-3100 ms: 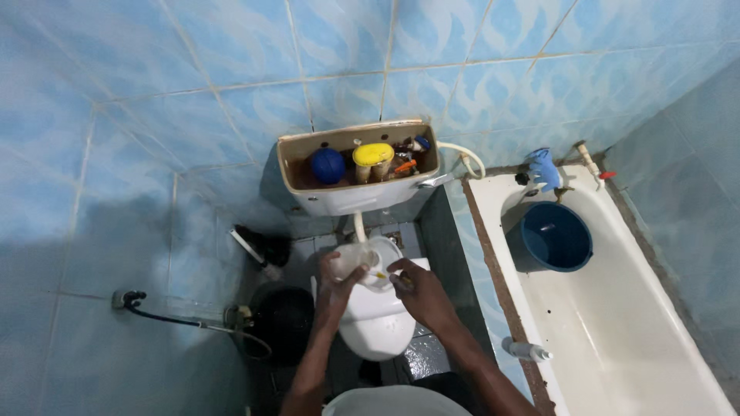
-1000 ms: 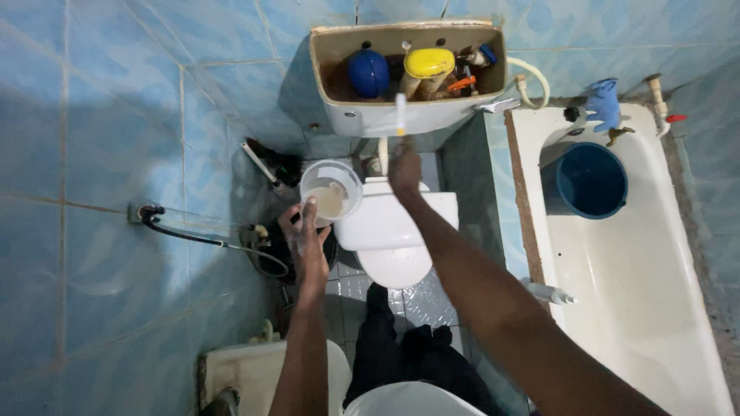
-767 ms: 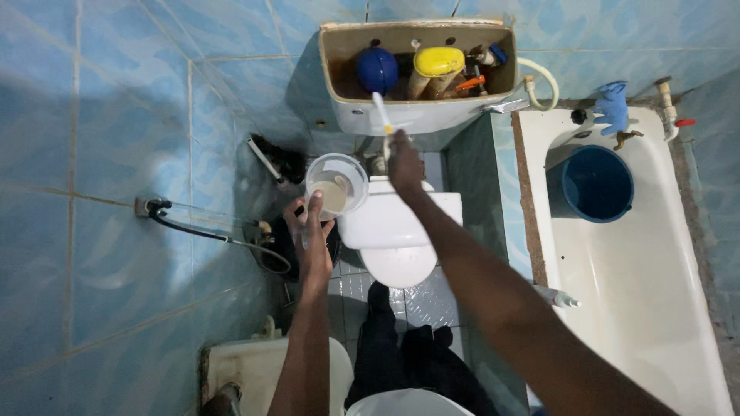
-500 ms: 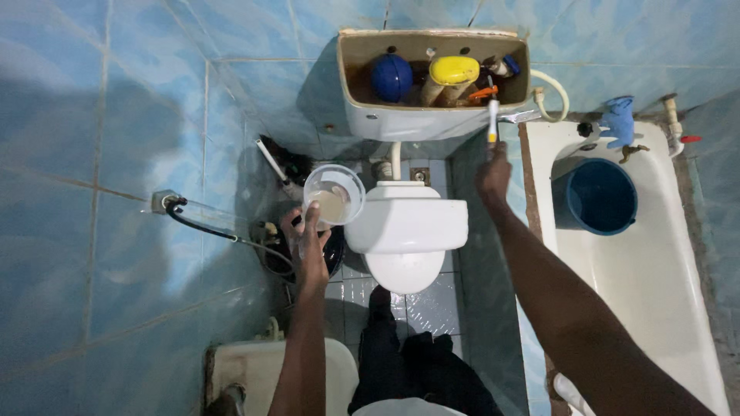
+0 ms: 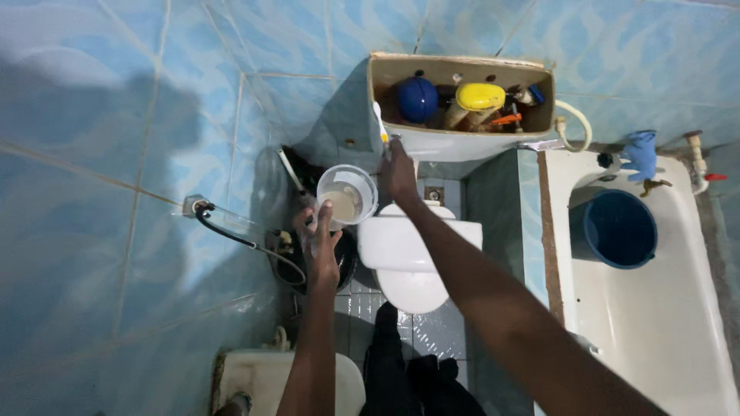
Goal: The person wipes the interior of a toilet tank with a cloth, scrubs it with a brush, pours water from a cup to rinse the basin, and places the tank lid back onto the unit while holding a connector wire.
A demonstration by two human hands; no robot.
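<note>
My left hand (image 5: 317, 240) holds a clear plastic container (image 5: 346, 194) with cloudy liquid, raised to the left of the white toilet (image 5: 408, 258). My right hand (image 5: 398, 173) reaches to the front left of the open cistern (image 5: 461, 145) and grips a small white brush (image 5: 380, 123) that stands against the cistern's front wall. Inside the open tank I see a blue float (image 5: 418, 98), a yellow cap (image 5: 479, 95) and small orange and blue fittings.
A white bathtub (image 5: 655, 308) lies at the right with a blue bucket (image 5: 620, 229) in it and a tap with a blue cover (image 5: 638, 155). A black hose (image 5: 235, 235) runs along the tiled left wall. A dark bin (image 5: 308, 266) sits beside the toilet.
My right hand swung from the cistern's right end to its left front, still with the brush. The left hand keeps the container raised. The camera view shifted slightly.
</note>
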